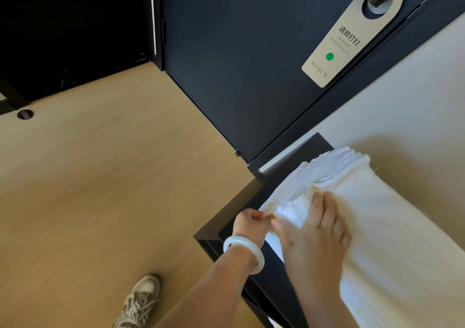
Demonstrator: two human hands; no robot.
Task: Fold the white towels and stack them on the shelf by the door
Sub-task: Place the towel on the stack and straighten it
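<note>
Now the left hand [250, 223] pinches the towel stack [377, 227] at its edge nearest the door [226, 76] (right hand [317, 234] presses on top, fingers flat).

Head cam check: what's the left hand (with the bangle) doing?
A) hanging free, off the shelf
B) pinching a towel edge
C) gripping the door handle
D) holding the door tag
B: the left hand has its fingers curled on the near edge of the towels, while the right hand presses flat on top of the stack on the shelf.
</note>
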